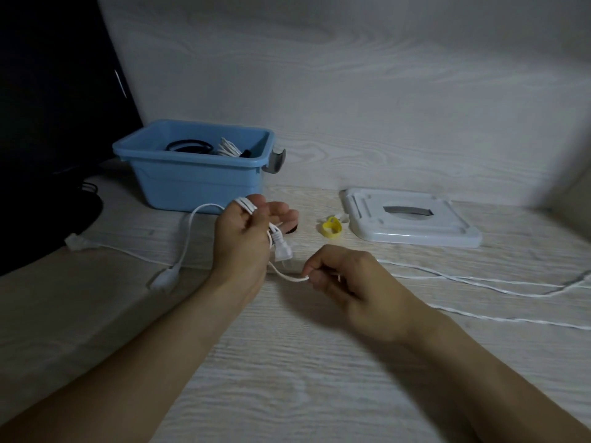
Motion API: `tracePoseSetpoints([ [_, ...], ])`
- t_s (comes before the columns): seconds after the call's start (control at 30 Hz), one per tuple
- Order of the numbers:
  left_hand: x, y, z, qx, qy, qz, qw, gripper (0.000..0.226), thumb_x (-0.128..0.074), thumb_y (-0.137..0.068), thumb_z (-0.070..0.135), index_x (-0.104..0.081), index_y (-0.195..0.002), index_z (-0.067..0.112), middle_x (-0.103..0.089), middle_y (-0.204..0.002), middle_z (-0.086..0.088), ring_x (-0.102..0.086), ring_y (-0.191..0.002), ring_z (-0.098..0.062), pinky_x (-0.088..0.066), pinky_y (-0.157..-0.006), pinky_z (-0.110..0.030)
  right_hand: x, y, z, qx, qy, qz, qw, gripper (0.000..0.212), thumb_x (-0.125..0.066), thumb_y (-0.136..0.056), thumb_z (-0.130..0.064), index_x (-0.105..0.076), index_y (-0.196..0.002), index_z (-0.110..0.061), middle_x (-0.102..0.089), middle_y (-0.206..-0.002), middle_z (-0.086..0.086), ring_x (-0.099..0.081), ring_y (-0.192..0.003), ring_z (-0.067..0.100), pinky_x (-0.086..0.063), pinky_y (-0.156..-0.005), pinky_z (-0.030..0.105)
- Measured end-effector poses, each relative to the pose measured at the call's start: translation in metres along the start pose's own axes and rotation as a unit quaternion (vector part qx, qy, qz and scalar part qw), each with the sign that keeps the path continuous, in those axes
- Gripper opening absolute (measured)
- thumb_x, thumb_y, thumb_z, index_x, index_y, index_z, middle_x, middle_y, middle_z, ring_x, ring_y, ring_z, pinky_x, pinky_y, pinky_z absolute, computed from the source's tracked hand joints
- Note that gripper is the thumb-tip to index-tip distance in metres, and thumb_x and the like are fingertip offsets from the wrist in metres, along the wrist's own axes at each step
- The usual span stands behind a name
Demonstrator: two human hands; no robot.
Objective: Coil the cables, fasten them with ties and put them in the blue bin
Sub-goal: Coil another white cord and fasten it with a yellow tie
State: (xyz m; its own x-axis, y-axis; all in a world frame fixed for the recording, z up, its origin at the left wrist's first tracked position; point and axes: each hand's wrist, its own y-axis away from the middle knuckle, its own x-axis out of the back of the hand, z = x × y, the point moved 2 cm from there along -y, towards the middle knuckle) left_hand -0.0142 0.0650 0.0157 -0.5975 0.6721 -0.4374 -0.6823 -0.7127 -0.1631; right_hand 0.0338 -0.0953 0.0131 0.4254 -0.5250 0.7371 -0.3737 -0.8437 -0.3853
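Hands (243, 238) around thin white cable (188, 238)

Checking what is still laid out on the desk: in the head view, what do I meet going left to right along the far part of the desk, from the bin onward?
blue bin → yellow tie → white lid. The hands and the white cable span much of the width, so they are left out.

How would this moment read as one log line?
step: coiling | left hand: holds white cable loops | right hand: pinches cable | blue bin: open
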Motion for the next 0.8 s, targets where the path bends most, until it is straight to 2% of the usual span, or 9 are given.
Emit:
tracePoseSetpoints([
  [0.07, 0.002, -0.001, -0.004, -0.006, 0.008, 0.004, 1.0, 0.026, -0.037, -0.099, -0.012, -0.046, -0.091, 0.011, -0.059, -0.078, -0.005, -0.07, -0.075, -0.024, -0.06, -0.081, -0.038, 0.0, 0.0, -0.001, 0.007, -0.006, 0.006, 1.0, 0.012, -0.054, -0.097, -0.015, -0.065, -0.1, -0.018, -0.056, -0.078, -0.021, -0.054, -0.068, 0.001, -0.037, -0.064, 0.01],
  [0.13, 0.001, 0.0, -0.005, -0.011, 0.001, -0.018, 1.0, 0.029, -0.038, -0.095, -0.018, -0.046, -0.091, 0.01, -0.057, -0.078, -0.005, -0.069, -0.078, -0.025, -0.059, -0.078, -0.034, 0.001, 0.0, -0.003, 0.012, -0.011, 0.018, 1.0, 0.012, -0.054, -0.098, -0.013, -0.065, -0.099, -0.018, -0.053, -0.075, -0.023, -0.052, -0.067, 0.0, -0.036, -0.064, 0.01],
  [0.23, -0.001, 0.006, -0.004, -0.018, -0.074, -0.107, 0.991, 0.024, -0.041, -0.091, -0.021, -0.051, -0.094, 0.001, -0.063, -0.077, -0.011, -0.069, -0.07, -0.017, -0.056, -0.066, -0.025, 0.003, -0.001, -0.003, 0.021, 0.001, 0.07, 0.997, 0.011, -0.057, -0.097, -0.008, -0.065, -0.095, -0.015, -0.052, -0.075, -0.024, -0.052, -0.068, -0.004, -0.035, -0.065, 0.007],
  [0.3, -0.006, 0.012, -0.006, 0.032, -0.128, -0.177, 0.975, 0.023, -0.046, -0.089, -0.019, -0.058, -0.089, 0.0, -0.067, -0.071, -0.009, -0.066, -0.061, -0.017, -0.056, -0.063, -0.031, 0.007, -0.002, -0.002, 0.028, 0.031, 0.129, 0.991, 0.011, -0.06, -0.096, -0.006, -0.069, -0.095, -0.013, -0.057, -0.078, -0.018, -0.053, -0.069, -0.005, -0.034, -0.065, 0.005],
  [0.4, -0.01, 0.022, -0.008, 0.124, -0.148, -0.272, 0.943, 0.006, -0.055, -0.084, 0.003, -0.06, -0.083, 0.0, -0.061, -0.059, -0.01, -0.053, -0.046, -0.023, -0.042, -0.053, -0.031, 0.013, -0.003, 0.004, 0.028, 0.065, 0.2, 0.977, 0.008, -0.066, -0.094, -0.018, -0.073, -0.094, -0.016, -0.066, -0.08, -0.005, -0.059, -0.069, 0.003, -0.04, -0.065, 0.01],
  [0.53, -0.01, 0.027, -0.009, 0.226, -0.115, -0.32, 0.913, 0.045, -0.043, -0.098, 0.04, -0.058, -0.085, -0.001, -0.031, -0.048, -0.004, -0.021, -0.035, -0.01, -0.016, -0.044, -0.025, 0.018, -0.001, 0.014, -0.068, -0.027, 0.252, 0.965, 0.028, -0.078, -0.077, -0.043, -0.071, -0.085, -0.017, -0.073, -0.079, -0.008, -0.07, -0.072, 0.009, -0.057, -0.066, 0.033],
  [0.6, -0.01, 0.028, -0.008, 0.249, -0.122, -0.351, 0.895, 0.041, -0.051, -0.091, 0.046, -0.053, -0.072, 0.009, -0.021, -0.049, 0.003, -0.013, -0.036, -0.007, -0.011, -0.04, -0.019, 0.018, -0.002, 0.017, -0.078, -0.034, 0.25, 0.965, 0.029, -0.077, -0.075, -0.049, -0.071, -0.081, -0.02, -0.071, -0.076, -0.008, -0.068, -0.07, 0.01, -0.055, -0.064, 0.029],
  [0.67, -0.011, 0.029, -0.005, 0.263, -0.089, -0.372, 0.886, 0.035, -0.053, -0.089, 0.041, -0.046, -0.065, 0.016, -0.018, -0.049, 0.006, -0.011, -0.038, -0.006, -0.01, -0.039, -0.018, 0.015, -0.002, 0.019, -0.058, -0.04, 0.228, 0.971, 0.026, -0.069, -0.086, -0.051, -0.07, -0.081, -0.026, -0.068, -0.076, -0.006, -0.063, -0.07, 0.011, -0.05, -0.064, 0.026],
  [0.8, -0.007, 0.029, -0.004, 0.333, 0.011, -0.347, 0.877, 0.034, -0.046, -0.085, 0.039, -0.039, -0.056, 0.022, -0.017, -0.046, 0.008, -0.005, -0.041, -0.01, -0.011, -0.039, -0.024, -0.004, -0.002, 0.019, -0.085, -0.192, 0.099, 0.973, 0.049, -0.041, -0.103, -0.041, -0.067, -0.095, -0.001, -0.062, -0.086, 0.023, -0.06, -0.078, 0.028, -0.05, -0.078, 0.054],
])
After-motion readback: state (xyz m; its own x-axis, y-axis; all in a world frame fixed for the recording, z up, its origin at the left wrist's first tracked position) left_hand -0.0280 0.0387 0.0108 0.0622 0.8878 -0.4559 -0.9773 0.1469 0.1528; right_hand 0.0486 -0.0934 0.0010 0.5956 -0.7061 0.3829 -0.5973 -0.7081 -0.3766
